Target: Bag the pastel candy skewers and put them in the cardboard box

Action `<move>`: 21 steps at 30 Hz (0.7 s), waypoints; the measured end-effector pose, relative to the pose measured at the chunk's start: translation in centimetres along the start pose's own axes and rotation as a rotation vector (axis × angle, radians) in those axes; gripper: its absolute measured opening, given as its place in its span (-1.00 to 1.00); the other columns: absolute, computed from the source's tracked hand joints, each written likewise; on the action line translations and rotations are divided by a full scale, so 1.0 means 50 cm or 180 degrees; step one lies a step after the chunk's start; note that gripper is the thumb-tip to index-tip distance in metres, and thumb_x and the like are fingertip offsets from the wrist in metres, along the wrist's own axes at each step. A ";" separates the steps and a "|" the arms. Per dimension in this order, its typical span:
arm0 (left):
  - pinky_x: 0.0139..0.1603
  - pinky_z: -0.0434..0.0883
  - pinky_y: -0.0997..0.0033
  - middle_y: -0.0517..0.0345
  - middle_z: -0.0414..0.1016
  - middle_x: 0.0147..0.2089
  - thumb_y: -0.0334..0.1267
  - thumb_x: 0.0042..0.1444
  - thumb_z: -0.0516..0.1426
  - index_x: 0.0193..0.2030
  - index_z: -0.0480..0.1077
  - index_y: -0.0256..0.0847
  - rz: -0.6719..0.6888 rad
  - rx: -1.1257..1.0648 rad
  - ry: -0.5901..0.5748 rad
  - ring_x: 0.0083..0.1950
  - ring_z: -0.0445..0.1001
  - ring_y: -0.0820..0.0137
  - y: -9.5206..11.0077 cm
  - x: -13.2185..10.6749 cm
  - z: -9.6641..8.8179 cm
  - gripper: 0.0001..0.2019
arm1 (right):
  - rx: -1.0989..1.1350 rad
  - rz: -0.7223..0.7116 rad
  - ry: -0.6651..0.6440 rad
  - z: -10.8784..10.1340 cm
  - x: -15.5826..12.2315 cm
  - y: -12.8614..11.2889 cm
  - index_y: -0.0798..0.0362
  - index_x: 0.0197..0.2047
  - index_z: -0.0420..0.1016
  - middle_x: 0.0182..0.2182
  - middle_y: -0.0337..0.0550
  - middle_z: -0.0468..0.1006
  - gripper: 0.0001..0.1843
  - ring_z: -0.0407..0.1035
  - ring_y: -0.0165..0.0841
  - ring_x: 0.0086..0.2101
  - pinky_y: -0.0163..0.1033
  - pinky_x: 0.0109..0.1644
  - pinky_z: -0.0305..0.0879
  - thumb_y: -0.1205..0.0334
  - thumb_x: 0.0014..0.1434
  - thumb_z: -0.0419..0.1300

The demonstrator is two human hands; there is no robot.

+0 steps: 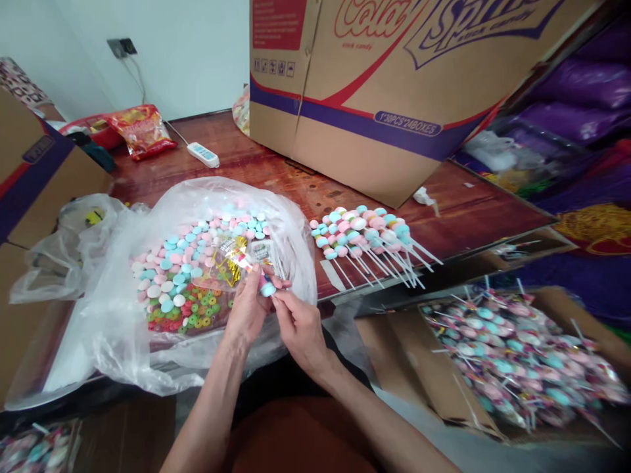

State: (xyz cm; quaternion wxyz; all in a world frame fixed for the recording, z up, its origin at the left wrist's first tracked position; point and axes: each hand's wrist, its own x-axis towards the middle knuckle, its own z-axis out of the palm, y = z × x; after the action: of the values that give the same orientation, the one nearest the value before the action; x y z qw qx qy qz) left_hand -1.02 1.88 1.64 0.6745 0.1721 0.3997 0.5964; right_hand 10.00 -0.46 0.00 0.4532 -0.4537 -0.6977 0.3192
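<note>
In the head view, my left hand is closed around a marshmallow candy stick, whose pale blue end shows beside the fingers. My right hand pinches at the near end of this candy stick, with the fingertips hiding what exactly they grip. Both hands are over the near edge of an opened clear plastic bag. Loose pink, white and blue candies lie in it, with red and green gummy rings in front. Close to my left fingers are clear wrappers and gold twist ties.
Finished-looking candy sticks lie in a pile on the red-brown table. A large carton stands behind them. Below the table at right, an open carton holds wrapped candy sticks. A white power strip and a red snack bag are at the back.
</note>
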 end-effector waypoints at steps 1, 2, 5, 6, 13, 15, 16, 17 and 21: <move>-0.10 0.49 0.33 0.11 0.54 -0.36 0.03 0.07 0.26 -0.27 0.45 -0.24 -0.0063 0.0041 -0.0027 -0.17 0.59 0.27 0.003 -0.001 -0.002 -0.66 | 0.0067 0.0072 0.0034 0.001 0.001 -0.001 0.08 -0.29 0.48 -0.49 -0.20 0.48 -0.72 0.35 -0.42 -0.49 -0.34 -0.34 0.26 0.27 0.35 -0.02; -0.10 0.49 0.32 0.07 0.57 -0.32 0.05 0.08 0.25 -0.26 0.46 -0.25 -0.0129 0.0069 -0.0045 -0.15 0.59 0.25 0.006 -0.002 -0.004 -0.65 | 0.0153 0.0138 0.0050 0.001 0.001 -0.001 0.08 -0.29 0.48 -0.49 -0.21 0.48 -0.72 0.34 -0.42 -0.49 -0.35 -0.35 0.25 0.26 0.35 -0.02; -0.09 0.51 0.26 -0.06 0.60 -0.19 0.15 0.09 0.20 -0.15 0.48 -0.28 -0.0131 0.0085 0.0008 -0.10 0.59 0.19 0.021 0.000 -0.012 -0.53 | 0.0416 0.0296 -0.0021 -0.006 0.000 -0.001 0.09 -0.25 0.49 -0.46 -0.21 0.48 -0.74 0.32 -0.43 -0.47 -0.36 -0.33 0.25 0.23 0.35 0.00; -0.08 0.51 0.25 -0.09 0.60 -0.16 0.17 0.09 0.19 -0.13 0.48 -0.29 -0.0003 0.0057 0.0083 -0.09 0.59 0.18 0.026 0.002 -0.014 -0.50 | 0.0471 0.0337 -0.0062 -0.010 -0.001 0.000 0.09 -0.25 0.49 -0.46 -0.22 0.47 -0.74 0.31 -0.44 -0.47 -0.36 -0.33 0.24 0.22 0.35 0.01; -0.05 0.49 0.28 0.08 0.59 -0.24 -0.10 0.03 0.32 -0.22 0.49 -0.24 0.0761 -0.0214 0.0454 -0.19 0.60 0.29 0.040 0.021 -0.022 -0.72 | 0.0678 0.0676 -0.0435 -0.030 -0.003 -0.007 0.08 -0.33 0.49 -0.57 -0.30 0.31 -0.72 0.15 -0.47 -0.54 -0.35 -0.43 0.11 0.14 0.31 0.06; -0.06 0.48 0.32 0.12 0.56 -0.29 -0.08 0.04 0.31 -0.24 0.49 -0.23 0.0898 -0.0276 0.0499 -0.21 0.58 0.34 0.036 0.024 -0.022 -0.73 | 0.1109 0.1003 -0.0614 -0.035 0.000 -0.011 0.08 -0.38 0.48 -0.64 -0.34 0.25 -0.71 0.11 -0.49 -0.58 -0.36 -0.48 0.05 0.12 0.28 0.09; -0.07 0.48 0.34 0.13 0.55 -0.31 -0.06 0.05 0.30 -0.24 0.49 -0.23 0.0971 -0.0297 0.0524 -0.22 0.57 0.36 0.034 0.025 -0.021 -0.72 | 0.1443 0.1254 -0.0699 -0.037 0.002 -0.012 0.09 -0.39 0.48 -0.67 -0.37 0.23 -0.71 0.07 -0.51 -0.61 -0.37 -0.52 0.01 0.10 0.26 0.11; -0.07 0.47 0.36 0.14 0.54 -0.31 -0.04 0.06 0.30 -0.24 0.49 -0.23 0.1017 -0.0302 0.0526 -0.23 0.56 0.37 0.032 0.025 -0.021 -0.71 | 0.1828 0.1543 -0.0788 -0.040 0.004 -0.013 0.10 -0.40 0.48 -0.70 -0.39 0.20 -0.71 0.02 -0.53 -0.64 -0.38 -0.57 -0.06 0.08 0.23 0.15; -0.21 0.47 0.45 0.15 0.50 -0.32 -0.01 0.05 0.29 -0.21 0.48 -0.25 0.0888 -0.0278 0.0334 -0.31 0.52 0.43 0.023 0.021 -0.013 -0.67 | 0.3192 0.2527 -0.1024 -0.043 0.015 -0.009 0.13 -0.40 0.47 -0.75 -0.48 0.16 -0.72 -0.20 -0.63 -0.73 -0.41 -0.65 -0.33 0.06 0.06 0.31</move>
State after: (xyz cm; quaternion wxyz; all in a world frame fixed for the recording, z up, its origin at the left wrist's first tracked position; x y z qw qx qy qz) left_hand -2.31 2.97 1.70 0.5701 0.1651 0.3803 0.7093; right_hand 11.70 0.16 1.47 0.3476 -0.3570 -0.3031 0.8123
